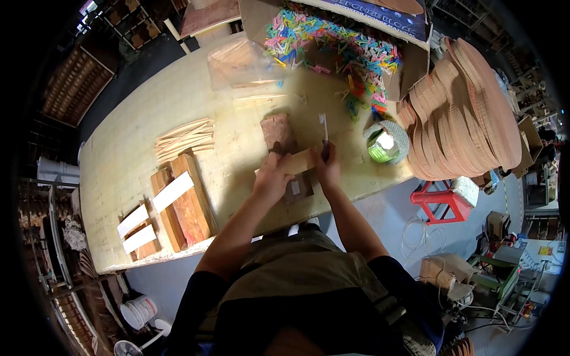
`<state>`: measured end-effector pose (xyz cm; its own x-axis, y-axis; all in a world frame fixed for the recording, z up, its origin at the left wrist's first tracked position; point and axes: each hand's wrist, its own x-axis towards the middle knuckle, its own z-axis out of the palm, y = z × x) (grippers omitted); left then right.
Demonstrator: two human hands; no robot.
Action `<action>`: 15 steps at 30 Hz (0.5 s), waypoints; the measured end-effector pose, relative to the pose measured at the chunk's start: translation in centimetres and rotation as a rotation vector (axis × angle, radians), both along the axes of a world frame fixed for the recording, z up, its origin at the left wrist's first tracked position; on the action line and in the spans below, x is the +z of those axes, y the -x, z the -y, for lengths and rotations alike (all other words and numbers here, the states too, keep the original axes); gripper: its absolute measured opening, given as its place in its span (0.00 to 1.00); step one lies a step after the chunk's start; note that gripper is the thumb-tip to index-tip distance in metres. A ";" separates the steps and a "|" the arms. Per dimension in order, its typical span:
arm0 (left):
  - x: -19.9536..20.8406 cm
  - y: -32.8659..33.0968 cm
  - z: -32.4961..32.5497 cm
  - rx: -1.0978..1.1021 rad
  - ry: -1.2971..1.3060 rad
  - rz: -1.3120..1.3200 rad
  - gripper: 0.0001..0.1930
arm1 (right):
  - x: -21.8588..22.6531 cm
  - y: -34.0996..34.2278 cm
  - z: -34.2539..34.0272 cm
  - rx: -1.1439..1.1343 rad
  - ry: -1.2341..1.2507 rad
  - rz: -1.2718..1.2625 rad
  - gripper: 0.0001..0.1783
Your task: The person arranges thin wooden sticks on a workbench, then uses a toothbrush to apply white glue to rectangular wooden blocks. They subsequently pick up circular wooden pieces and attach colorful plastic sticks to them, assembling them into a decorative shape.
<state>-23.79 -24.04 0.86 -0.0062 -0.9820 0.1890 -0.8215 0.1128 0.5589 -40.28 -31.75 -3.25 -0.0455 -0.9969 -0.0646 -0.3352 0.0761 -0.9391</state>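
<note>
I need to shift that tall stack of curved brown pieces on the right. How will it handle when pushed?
The stack leans and fans out, so it would probably slide apart or topple rather than move as one. The pieces look thin, likely light singly, yet heavy together.

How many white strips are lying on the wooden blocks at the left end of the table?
3: one white strip across the tall reddish blocks, two shorter strips on the lower block near the table edge. Others may be hidden.

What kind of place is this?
Likely a small woodcraft workshop: a long workbench with thin wood strips, a big stack of curved wooden pieces, and a box of coloured clips.
</note>
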 end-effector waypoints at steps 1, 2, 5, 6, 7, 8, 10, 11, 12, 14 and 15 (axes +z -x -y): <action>0.5 0.3 0.1 -0.011 -0.022 0.018 0.28 | -0.6 0.2 0.4 -0.004 0.059 0.007 0.25; 0.8 0.7 0.1 -0.021 -0.045 0.032 0.27 | -1.5 0.2 0.8 -0.006 0.117 0.010 0.24; 0.2 0.9 0.1 -0.055 0.026 0.233 0.27 | -1.9 -0.1 1.0 0.018 0.162 0.016 0.22; 0.0 0.9 -0.1 -0.057 0.047 0.239 0.27 | -1.7 -0.4 1.0 0.030 0.156 0.017 0.22; 0.0 0.9 -0.2 -0.065 0.071 0.244 0.27 | -1.8 -0.4 1.1 0.030 0.175 0.005 0.22; -0.1 0.9 -0.2 -0.073 0.094 0.249 0.28 | -2.0 -0.4 1.1 0.029 0.193 -0.007 0.21; -0.1 0.7 -0.1 -0.082 0.115 0.217 0.27 | -1.6 -0.4 0.8 0.023 0.210 -0.029 0.21; -0.1 0.5 -0.2 -0.083 0.121 0.201 0.27 | -1.1 -0.5 0.5 0.017 0.209 -0.039 0.21; -0.2 0.3 -0.1 -0.076 0.100 0.191 0.27 | -0.5 -0.6 0.4 0.013 0.208 -0.049 0.21; -0.6 0.2 -0.3 -0.065 0.048 0.163 0.27 | -0.3 -0.4 0.2 0.031 0.225 -0.097 0.21; -0.7 0.1 -0.4 -0.064 0.034 0.135 0.27 | -0.3 -0.4 0.2 0.043 0.234 -0.119 0.21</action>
<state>-23.91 -23.63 0.12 -0.0959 -0.9718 0.2155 -0.8793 0.1842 0.4391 -39.89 -31.95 -3.54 0.0033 -0.9852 0.1712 -0.4429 -0.1549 -0.8831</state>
